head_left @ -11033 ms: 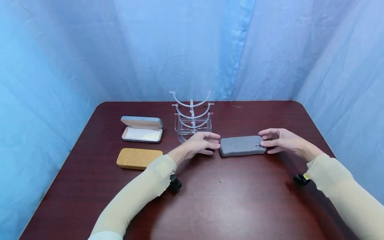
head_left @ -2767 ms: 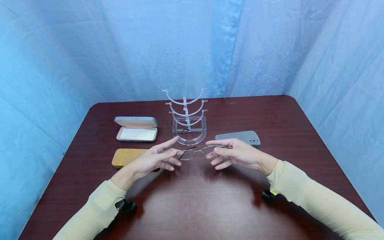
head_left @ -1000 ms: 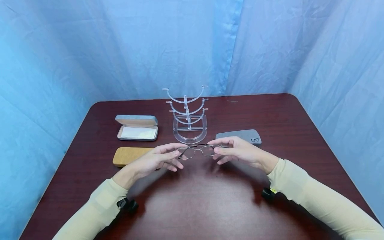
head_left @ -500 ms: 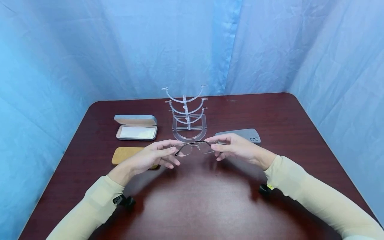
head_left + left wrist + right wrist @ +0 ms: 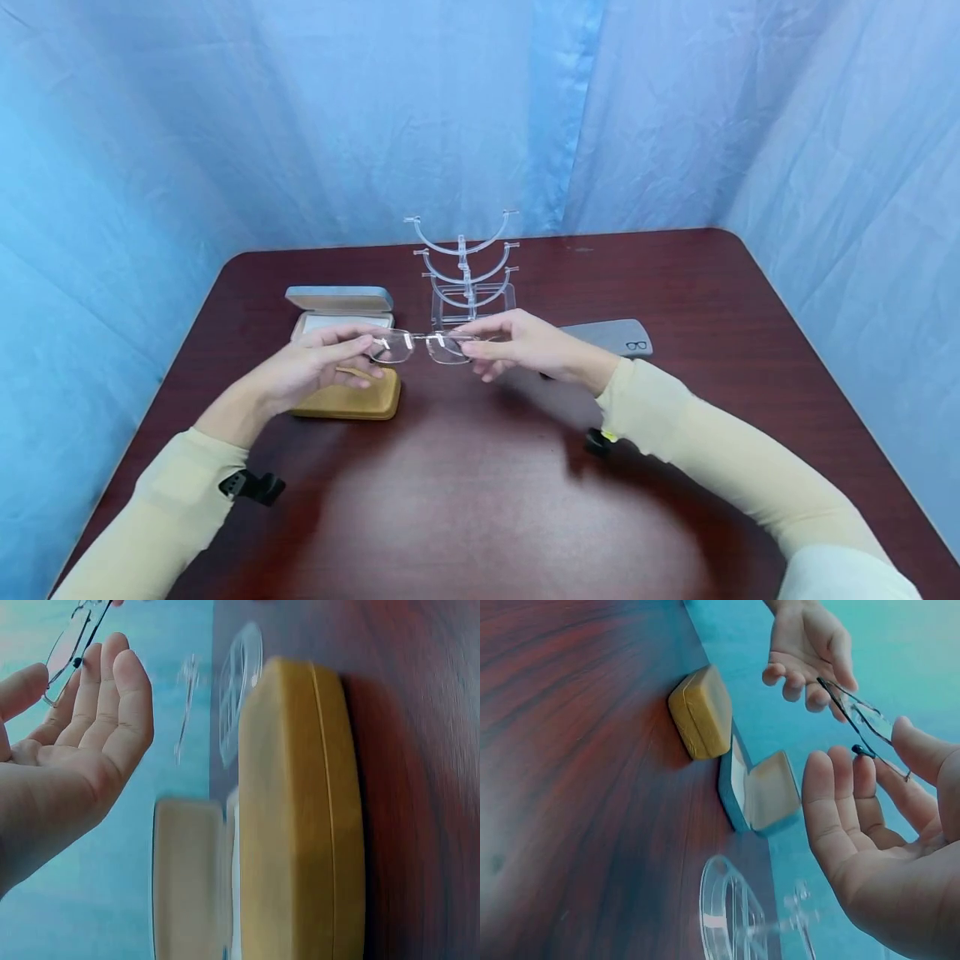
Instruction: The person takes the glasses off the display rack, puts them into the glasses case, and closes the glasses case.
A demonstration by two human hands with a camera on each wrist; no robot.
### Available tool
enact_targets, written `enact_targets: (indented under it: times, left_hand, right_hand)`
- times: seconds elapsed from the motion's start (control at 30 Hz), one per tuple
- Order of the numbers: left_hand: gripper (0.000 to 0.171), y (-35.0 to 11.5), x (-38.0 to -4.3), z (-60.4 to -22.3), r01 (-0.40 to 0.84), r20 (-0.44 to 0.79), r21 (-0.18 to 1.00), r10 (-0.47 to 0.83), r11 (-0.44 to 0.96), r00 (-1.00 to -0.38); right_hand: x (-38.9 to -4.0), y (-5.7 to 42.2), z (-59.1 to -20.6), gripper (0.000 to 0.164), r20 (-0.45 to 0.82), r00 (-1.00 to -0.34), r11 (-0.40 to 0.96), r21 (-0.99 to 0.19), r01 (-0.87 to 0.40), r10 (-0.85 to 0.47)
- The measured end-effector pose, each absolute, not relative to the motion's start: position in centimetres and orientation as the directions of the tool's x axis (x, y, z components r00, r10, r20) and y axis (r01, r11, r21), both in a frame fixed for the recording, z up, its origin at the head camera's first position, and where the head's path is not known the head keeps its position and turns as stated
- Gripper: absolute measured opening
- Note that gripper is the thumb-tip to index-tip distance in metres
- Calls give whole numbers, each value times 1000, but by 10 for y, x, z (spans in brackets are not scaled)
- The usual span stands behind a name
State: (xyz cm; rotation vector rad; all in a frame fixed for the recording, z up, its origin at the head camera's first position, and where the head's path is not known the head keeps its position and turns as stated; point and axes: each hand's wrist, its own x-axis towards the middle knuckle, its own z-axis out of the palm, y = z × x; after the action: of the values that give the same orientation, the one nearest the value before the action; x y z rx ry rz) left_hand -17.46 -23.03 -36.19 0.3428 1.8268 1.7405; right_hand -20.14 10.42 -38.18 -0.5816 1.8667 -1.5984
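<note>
A pair of thin metal-framed glasses (image 5: 448, 350) hangs above the table between both hands. My left hand (image 5: 311, 365) pinches one end of the frame between thumb and forefinger, its other fingers loosely bent. The opposite end is pinched by my right hand (image 5: 528, 346) in the same way. In the right wrist view, the dark temples (image 5: 847, 716) lie folded behind the lenses. Below and behind my left hand are a shut mustard-yellow glasses case (image 5: 352, 400) and an open grey-blue case (image 5: 339, 297) with a white cloth inside, partly covered by the hand.
A clear plastic glasses stand (image 5: 462, 248) with three curved arms is at the back middle; my right hand hides part of its base. A shut grey case (image 5: 611, 335) with a glasses print lies to the right. Blue curtains (image 5: 360, 125) surround the dark red table (image 5: 480, 500).
Both hands have carried the glasses left and slightly up, from before the stand to near the two left-hand cases. A temple sticking out earlier is now folded in.
</note>
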Motion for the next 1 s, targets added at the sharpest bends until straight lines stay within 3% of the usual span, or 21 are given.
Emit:
enact_targets:
  times: [0.13,0.33,0.67,1.0]
  left_hand:
    - [32,-256,-182,-361,-203,-255,966,451,162,-855]
    - [23,-289,-191,-363,-231,-287,954,352,193,-891]
    - [71,-309,-214,-378,-334,-387,912,230,236,-893]
    - [76,-325,-229,-395,-358,-409,896,177,262,-895]
  right_hand:
    - [-213,74,-380,44,-132,-740,152,-988,42,-659]
    - [-231,34,-390,42,-120,-785,94,-992,79,-608]
    - [-250,-5,-410,38,-240,-816,-19,-956,293,-526]
    - [-263,-31,-434,33,-275,-836,-100,-927,362,-475]
